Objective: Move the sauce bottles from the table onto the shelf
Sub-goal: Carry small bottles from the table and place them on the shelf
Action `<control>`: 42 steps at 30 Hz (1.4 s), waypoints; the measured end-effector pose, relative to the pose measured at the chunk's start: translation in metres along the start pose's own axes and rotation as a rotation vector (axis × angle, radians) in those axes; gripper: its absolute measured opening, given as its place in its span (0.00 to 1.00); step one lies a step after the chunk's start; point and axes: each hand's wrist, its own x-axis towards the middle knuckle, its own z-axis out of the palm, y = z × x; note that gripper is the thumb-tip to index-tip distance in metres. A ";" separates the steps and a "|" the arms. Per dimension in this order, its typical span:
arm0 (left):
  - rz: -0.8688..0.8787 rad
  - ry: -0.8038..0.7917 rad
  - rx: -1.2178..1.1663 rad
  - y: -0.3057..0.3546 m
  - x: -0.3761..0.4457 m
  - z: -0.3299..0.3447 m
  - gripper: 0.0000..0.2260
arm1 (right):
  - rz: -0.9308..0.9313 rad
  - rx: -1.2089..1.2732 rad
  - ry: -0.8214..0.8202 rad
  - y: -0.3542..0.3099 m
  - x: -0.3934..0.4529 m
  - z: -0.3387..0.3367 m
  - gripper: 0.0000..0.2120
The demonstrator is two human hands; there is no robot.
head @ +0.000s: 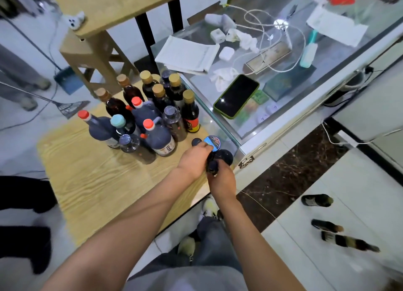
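Note:
Several dark sauce bottles (152, 116) with cork-coloured, red, teal and clear caps stand grouped on the wooden table (91, 181). At the table's right edge my left hand (195, 160) curls its fingers round a blue-lidded bottle (214, 142). Just below it, my right hand (222, 180) grips the top of a dark bottle (212, 166). Another dark round-topped bottle (225, 156) and a small black cap (196, 141) sit right beside my hands. Three dark bottles (317, 200) lie or stand on the white shelf surface (327, 181) at lower right.
A glass counter (250, 125) borders the table on the right, holding a green-cased phone (236, 95), papers, cables and boxes. A wooden stool (93, 53) stands behind the table. A broom and dustpan lie on the floor at left, and another person's dark legs are at the left edge.

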 end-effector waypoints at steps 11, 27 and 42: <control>-0.004 0.064 -0.187 -0.011 -0.017 0.017 0.19 | 0.025 0.247 -0.034 0.023 -0.020 -0.026 0.14; 0.428 0.103 -0.936 0.079 -0.109 -0.023 0.19 | 0.005 0.793 0.382 0.018 -0.182 -0.136 0.17; 0.953 -0.151 -1.102 0.370 -0.284 -0.036 0.14 | -0.109 0.753 1.104 0.086 -0.435 -0.321 0.12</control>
